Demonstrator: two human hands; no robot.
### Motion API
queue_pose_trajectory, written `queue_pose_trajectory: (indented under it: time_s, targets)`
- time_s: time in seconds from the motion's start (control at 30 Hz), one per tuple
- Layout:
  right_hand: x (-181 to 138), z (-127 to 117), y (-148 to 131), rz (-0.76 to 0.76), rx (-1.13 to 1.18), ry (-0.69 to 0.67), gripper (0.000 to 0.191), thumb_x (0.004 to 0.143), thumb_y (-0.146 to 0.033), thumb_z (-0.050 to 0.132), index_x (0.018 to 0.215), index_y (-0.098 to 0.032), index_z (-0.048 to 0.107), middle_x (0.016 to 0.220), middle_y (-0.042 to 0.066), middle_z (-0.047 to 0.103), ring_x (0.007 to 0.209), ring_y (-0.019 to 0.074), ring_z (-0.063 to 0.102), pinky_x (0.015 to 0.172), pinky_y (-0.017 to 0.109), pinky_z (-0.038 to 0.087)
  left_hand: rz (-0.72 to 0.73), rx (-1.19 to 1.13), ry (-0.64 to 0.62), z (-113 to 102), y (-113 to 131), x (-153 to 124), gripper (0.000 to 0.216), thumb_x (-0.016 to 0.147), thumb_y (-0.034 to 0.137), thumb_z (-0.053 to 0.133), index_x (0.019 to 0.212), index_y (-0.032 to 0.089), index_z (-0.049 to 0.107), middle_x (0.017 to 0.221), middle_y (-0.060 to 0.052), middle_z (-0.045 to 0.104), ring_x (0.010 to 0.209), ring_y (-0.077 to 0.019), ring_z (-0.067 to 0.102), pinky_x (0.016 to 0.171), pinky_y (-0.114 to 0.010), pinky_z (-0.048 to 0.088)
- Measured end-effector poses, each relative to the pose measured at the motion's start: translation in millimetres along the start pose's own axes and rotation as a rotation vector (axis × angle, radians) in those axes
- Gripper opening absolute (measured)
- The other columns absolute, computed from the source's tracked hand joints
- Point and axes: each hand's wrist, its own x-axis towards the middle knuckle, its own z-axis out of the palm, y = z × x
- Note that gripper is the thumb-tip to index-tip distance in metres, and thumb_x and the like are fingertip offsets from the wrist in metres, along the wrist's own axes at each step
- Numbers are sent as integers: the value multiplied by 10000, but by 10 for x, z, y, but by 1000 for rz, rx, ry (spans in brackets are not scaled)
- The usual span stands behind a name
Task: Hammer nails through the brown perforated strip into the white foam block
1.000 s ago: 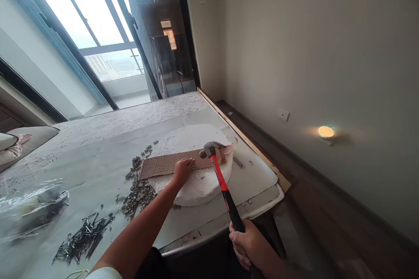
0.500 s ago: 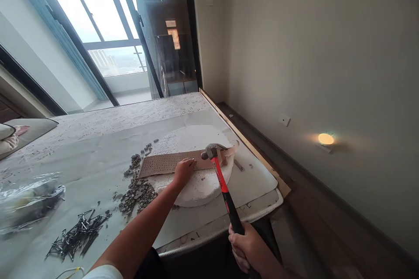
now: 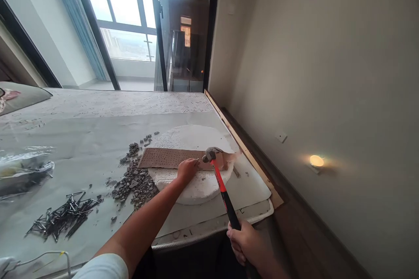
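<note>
My right hand [image 3: 244, 239] is wrapped round the black grip of a claw hammer [image 3: 218, 176] with a red neck. The hammer's metal head lies over the right part of a brown perforated board [image 3: 165, 158], just right of my left hand. The fingers of my left hand [image 3: 187, 171] are pinched at the board's surface, on a small, thin thing that looks like a nail [image 3: 198, 161]. Beneath the board is a round white foam slab [image 3: 193, 192]. The board's right end, past the hammer head, is partly hidden and blurred.
Grey stone chips [image 3: 134, 185] lie left of the slab. A pile of dark nails [image 3: 63, 217] is nearer me on the left, below a clear plastic bag [image 3: 24, 172]. A pale cable [image 3: 49, 253] lies at lower left. A wooden edge strip [image 3: 242, 141] runs along the right.
The view has turned slightly to the left. My left hand remains pinched at the board, and the hammer head stays close beside it, with little movement.
</note>
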Motion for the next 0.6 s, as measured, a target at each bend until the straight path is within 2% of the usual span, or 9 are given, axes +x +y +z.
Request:
queue_pose_trajectory:
  time_s: [0.23,0.43,0.6]
  targets:
    - [-79,-59,-531,-96,-299,67,108,666,-299,448,649,-231,366,300,-134,265,232,59,229,265,206,198,-9,-66,31,58,-53,-24,366,883,341,394,683,180,655,765,-68,655,684,-165,574,567,-243,303]
    - [76,36,-619,81,-350,62,140,591,-311,462,612,-242,342,296,-136,235,229,63,227,254,215,207,-14,-122,25,51,-68,-48,360,875,317,398,689,187,677,770,-68,665,695,-174,588,593,-246,331]
    - [42,65,-714,-14,-317,99,144,589,-309,463,624,-241,341,300,-138,245,234,53,211,263,207,167,2,-145,50,84,-89,-54,357,870,315,401,688,192,683,759,-67,666,713,-173,589,607,-247,348]
